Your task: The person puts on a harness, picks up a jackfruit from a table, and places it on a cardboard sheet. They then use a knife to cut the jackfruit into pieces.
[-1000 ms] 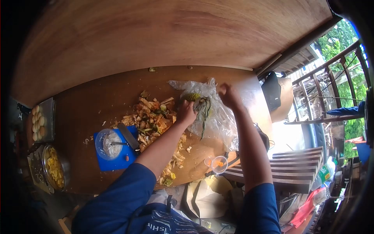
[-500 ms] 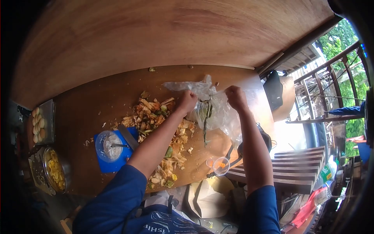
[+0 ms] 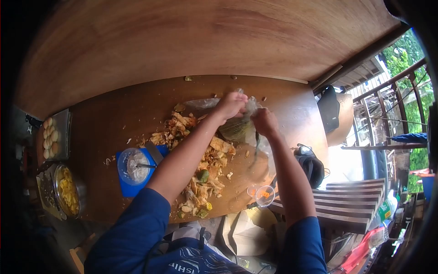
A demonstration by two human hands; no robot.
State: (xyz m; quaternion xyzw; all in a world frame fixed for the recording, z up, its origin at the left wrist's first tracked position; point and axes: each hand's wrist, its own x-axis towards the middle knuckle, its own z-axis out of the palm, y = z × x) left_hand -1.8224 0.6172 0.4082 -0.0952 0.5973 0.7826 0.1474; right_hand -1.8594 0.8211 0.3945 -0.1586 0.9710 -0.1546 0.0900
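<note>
A clear plastic bag (image 3: 238, 131) with something greenish inside hangs between my hands over the wooden table. My left hand (image 3: 232, 106) is at the gathered neck of the bag, its fingers bent and pinching the plastic. Closed in a fist, my right hand (image 3: 265, 122) grips the other side of the neck. A dark green strip dangles just below the right hand, blurred by motion. Beside my left forearm lies a heap of yellowish-brown fruit peels and scraps (image 3: 212, 171).
On a blue board (image 3: 128, 188) stand a bowl of white stuff (image 3: 135, 166) and a knife (image 3: 153, 152). At the left are a steel bowl of yellow fruit pieces (image 3: 68, 192) and a tray of round buns (image 3: 50, 137). A clear cup (image 3: 264, 196) sits near the table's front edge.
My hands have come closer together at the bag's neck. The left hand moved right and up, its fist loosening into a pinch; the right moved left and slightly down. The bag is bunched tighter.
</note>
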